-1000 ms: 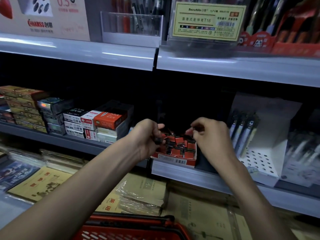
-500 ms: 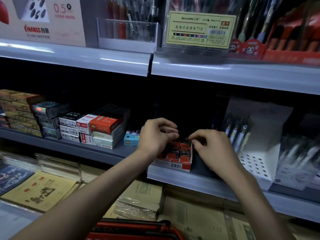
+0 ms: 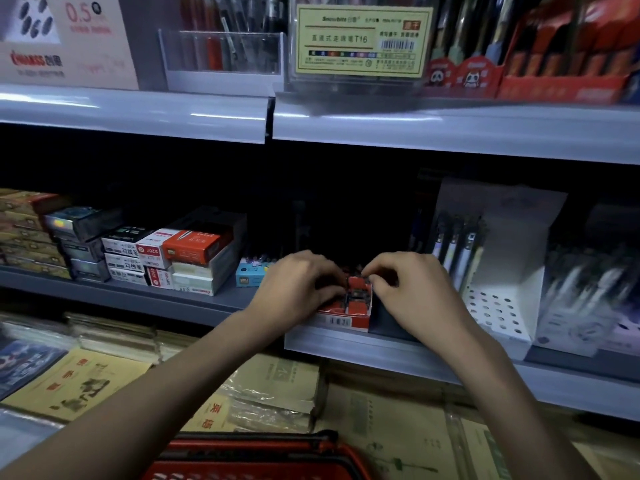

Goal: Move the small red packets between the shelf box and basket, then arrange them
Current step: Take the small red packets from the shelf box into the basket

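Observation:
A small open red-and-white shelf box [image 3: 346, 320] stands at the front edge of the middle shelf, filled with small red packets [image 3: 358, 292]. My left hand [image 3: 298, 289] lies over the box's left half with curled fingers touching the packets, hiding most of them. My right hand [image 3: 412, 289] is at the box's right side, its fingertips pinching a red packet at the back of the box. The red basket [image 3: 249, 455] shows at the bottom edge, below my arms.
Stacked stationery boxes [image 3: 180, 258] and a small blue box [image 3: 249, 275] sit left of the shelf box. A white perforated pen display [image 3: 498, 282] stands to the right. Paper pads [image 3: 79, 382] lie on the lower shelf. The upper shelf [image 3: 450, 129] overhangs.
Both hands have closed in over the shelf box, the left now covering its left half and the right pinching a packet at the back. The view moved slightly closer.

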Demonstrator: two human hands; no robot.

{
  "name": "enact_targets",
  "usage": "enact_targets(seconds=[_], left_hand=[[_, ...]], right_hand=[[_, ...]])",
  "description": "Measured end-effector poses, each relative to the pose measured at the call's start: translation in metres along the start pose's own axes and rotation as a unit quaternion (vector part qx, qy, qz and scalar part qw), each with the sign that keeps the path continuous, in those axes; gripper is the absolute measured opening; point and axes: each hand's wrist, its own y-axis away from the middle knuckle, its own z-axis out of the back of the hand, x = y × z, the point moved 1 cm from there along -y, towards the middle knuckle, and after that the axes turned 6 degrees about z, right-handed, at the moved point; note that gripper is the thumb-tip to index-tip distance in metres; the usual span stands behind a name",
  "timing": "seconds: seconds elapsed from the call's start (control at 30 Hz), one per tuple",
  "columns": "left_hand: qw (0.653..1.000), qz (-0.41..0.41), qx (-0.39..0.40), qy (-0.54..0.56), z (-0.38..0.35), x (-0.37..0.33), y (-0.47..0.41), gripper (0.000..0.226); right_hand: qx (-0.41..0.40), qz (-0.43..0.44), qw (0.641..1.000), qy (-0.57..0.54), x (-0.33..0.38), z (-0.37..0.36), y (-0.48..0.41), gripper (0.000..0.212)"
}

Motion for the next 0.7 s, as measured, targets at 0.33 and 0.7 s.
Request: enact_targets(seconds=[0.33, 0.7], left_hand=[[0.998, -0.033, 0.061, -0.008, 0.037, 0.006, 0.039, 0.033], [0.992, 0.054, 0.077, -0.078, 0.069, 0.042, 0.155, 0.063]], right_hand=[[0.016, 0.031, 0.999, 0.005, 0.022, -0.006, 0.011, 0.017], [0.086, 0.080, 0.993, 0.001, 0.078, -0.051, 0.078, 0.069]])
